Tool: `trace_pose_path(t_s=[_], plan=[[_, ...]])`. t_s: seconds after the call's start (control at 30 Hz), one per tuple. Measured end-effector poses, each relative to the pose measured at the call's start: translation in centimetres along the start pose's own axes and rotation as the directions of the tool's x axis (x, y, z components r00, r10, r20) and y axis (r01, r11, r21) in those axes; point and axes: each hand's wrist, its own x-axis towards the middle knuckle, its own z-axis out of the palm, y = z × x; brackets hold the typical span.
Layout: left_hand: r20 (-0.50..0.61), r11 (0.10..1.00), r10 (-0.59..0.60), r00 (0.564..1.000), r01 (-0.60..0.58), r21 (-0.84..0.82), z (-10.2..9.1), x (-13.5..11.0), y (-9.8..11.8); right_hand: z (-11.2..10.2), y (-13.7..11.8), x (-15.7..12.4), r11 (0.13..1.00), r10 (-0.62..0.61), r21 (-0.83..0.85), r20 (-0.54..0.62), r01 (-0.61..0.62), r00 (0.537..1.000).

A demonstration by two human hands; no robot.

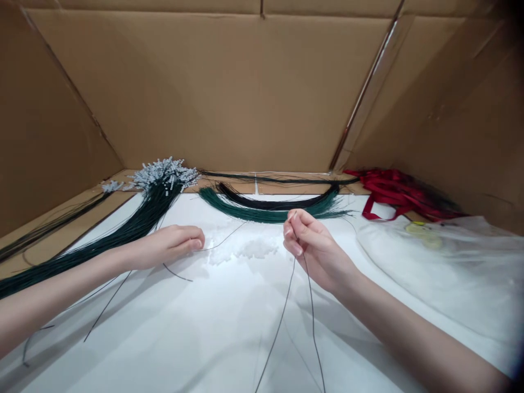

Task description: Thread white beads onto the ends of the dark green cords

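My right hand (313,240) is closed in a pinch on a thin dark wire (313,316), whose two strands hang from the fingers toward the front edge of the view. On the left, my left hand (182,241) is low over the white surface, fingers pressed together. Another thin wire (227,238) runs from its fingertips up to the right. Between the hands lies a loose patch of small white beads (254,248). Beside my left forearm stretches a thick bundle of dark green wires (139,229), with pale beaded tips (164,173) at its far end.
Behind the beads lie curved bundles of green wire (245,214) and black wire (262,204). Red ribbon (393,188) is heaped at the back right, near a clear plastic bag (450,267). Cardboard walls (221,87) enclose the white work surface (221,327). Loose wire pieces (106,308) lie at left.
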Motion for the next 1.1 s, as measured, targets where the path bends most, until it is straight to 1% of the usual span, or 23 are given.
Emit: trace_pose_path(t_s=[0.23, 0.4, 0.47, 0.57, 0.67, 0.73, 0.8, 0.87, 0.93, 1.0, 1.1], plan=[[-0.030, 0.995, 0.029, 0.999, -0.031, -0.096, 0.3, -0.2, 0.7, -0.2, 0.5, 0.2, 0.999, 0.035, 0.004, -0.010, -0.035, 0.999], [-0.134, 0.994, 0.069, 0.989, -0.080, -0.079, 0.2, 0.4, 0.9, -0.4, 0.9, 0.2, 0.998, 0.052, 0.020, -0.011, -0.052, 0.999], [-0.156, 0.991, 0.093, 0.983, -0.106, -0.081, 0.0, 0.5, 1.0, -0.5, 1.1, 0.2, 0.998, 0.055, 0.025, -0.008, -0.055, 0.998], [-0.111, 0.975, 0.155, 0.982, -0.170, -0.141, -0.1, 0.5, 1.2, -0.6, 1.1, 0.2, 0.998, 0.055, 0.033, -0.006, -0.055, 0.998], [-0.059, 0.947, 0.245, 0.968, -0.252, -0.200, 0.1, 0.5, 1.3, -0.7, 1.1, 0.3, 0.998, 0.056, 0.042, -0.005, -0.055, 0.998], [-0.080, 0.929, 0.270, 0.960, -0.281, -0.241, 0.2, 0.7, 1.3, -0.8, 1.1, 0.3, 0.997, 0.056, 0.045, -0.006, -0.056, 0.998], [-0.137, 0.914, 0.234, 0.962, -0.266, -0.305, -0.1, 1.0, 1.1, -0.8, 1.1, 0.3, 0.997, 0.056, 0.045, -0.007, -0.056, 0.998], [-0.205, 0.886, 0.151, 0.967, -0.224, -0.406, -0.7, 1.5, 0.4, -0.8, 1.2, 0.3, 0.997, 0.056, 0.045, -0.007, -0.055, 0.998], [-0.277, 0.812, 0.059, 0.959, -0.207, -0.546, -1.3, 2.2, -0.7, -0.8, 1.2, 0.3, 0.997, 0.056, 0.045, -0.006, -0.056, 0.998], [-0.337, 0.706, -0.016, 0.941, -0.228, -0.671, -1.8, 3.1, -2.0, -0.9, 1.3, 0.3, 0.997, 0.056, 0.046, -0.005, -0.056, 0.998], [-0.377, 0.648, -0.107, 0.920, -0.223, -0.728, -2.1, 4.7, -4.0, -1.0, 1.3, 0.3, 0.997, 0.057, 0.046, -0.003, -0.057, 0.998]])
